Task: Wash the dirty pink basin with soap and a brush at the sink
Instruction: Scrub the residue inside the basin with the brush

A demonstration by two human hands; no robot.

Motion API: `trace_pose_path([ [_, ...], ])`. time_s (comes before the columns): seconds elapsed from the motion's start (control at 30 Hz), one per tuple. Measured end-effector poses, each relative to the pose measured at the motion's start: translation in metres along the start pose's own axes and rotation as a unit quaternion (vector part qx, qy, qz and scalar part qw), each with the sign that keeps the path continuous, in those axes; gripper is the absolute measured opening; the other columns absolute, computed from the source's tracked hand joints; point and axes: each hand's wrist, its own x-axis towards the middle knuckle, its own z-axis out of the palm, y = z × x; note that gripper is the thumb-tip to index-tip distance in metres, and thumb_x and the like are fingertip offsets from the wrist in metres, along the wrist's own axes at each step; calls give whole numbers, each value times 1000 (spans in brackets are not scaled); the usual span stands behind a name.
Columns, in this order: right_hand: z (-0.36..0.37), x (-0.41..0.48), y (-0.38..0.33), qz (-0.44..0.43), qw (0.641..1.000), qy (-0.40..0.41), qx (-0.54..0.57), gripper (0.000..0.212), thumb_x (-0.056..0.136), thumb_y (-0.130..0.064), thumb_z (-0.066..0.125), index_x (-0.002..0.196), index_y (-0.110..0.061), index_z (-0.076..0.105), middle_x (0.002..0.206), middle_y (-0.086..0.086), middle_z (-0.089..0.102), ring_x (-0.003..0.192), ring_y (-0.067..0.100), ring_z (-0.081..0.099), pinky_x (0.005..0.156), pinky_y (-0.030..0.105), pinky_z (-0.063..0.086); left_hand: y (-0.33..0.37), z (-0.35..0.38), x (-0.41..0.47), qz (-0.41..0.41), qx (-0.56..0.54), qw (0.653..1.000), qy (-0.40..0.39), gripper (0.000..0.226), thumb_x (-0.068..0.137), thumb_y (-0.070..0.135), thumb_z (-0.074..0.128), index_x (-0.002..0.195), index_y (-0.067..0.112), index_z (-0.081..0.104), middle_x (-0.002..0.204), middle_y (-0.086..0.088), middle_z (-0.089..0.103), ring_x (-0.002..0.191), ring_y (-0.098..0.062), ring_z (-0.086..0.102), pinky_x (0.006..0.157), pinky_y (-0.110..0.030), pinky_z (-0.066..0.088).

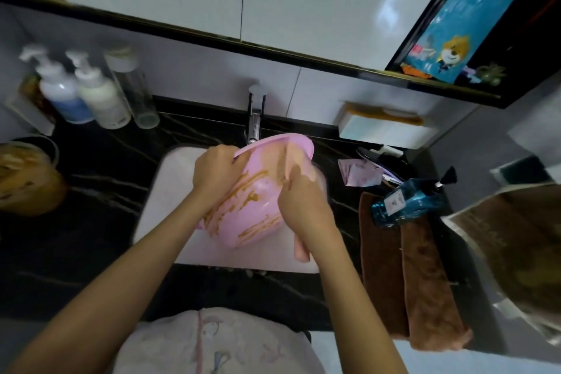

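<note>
Over the white sink (170, 191), in the middle of the frame, the pink basin (258, 191) is held tipped up on its side. Its outer wall and bottom face the person and its upper rim sits just below the tap (254, 121). Brown smears run across most of that wall, so the washing proper looks barely begun. I'd judge this is the wetting or first rub-down stage.

The left hand (217, 173) has its fingers curled over the rim at the basin's upper left and carries the weight. The right hand (299, 194) lies against the right side with the thumb on the wall. Its fingers are blurred, so I can't tell whether they clasp the edge or rub it. A pinkish stub (302, 252) shows below that wrist and might be a handle, but it's too unclear to say. I can't make out whether water is running.

Next comes soap and a brush. A blue bottle (406, 202) lies on a brown towel (425, 282) on the dark tabletop (91, 191) to the right, and pump bottles (82, 91) stand at the upper left. The left hand would have to hold the basin alone, steady over the sink, while the right reaches for them.
</note>
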Motion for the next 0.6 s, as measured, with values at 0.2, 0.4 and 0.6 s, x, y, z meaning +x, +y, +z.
trace_pose_path([
  [0.2,-15,27,-12,122,992,14,40,46,94,-13,37,138,1,36,125,16,56,112,33,55,86,32,40,11,10,-19,16,5,1000,9,33,91,31,48,63,15,51,70,-12,62,71,-33,57,58,-33,36],
  [0.4,-6,23,1,103,994,26,-6,50,93,-12,37,141,-3,30,127,15,54,114,31,53,79,31,36,10,11,-19,26,-11,999,15,32,91,30,48,62,18,51,67,-9,61,69,-33,57,56,-33,36],
  [0.6,35,-29,10,-58,995,68,-53,59,99,-22,32,152,-20,3,102,12,64,88,29,61,65,31,36,5,5,-8,17,-2,1000,4,38,93,35,47,62,12,53,72,-14,63,72,-34,58,59,-36,38],
])
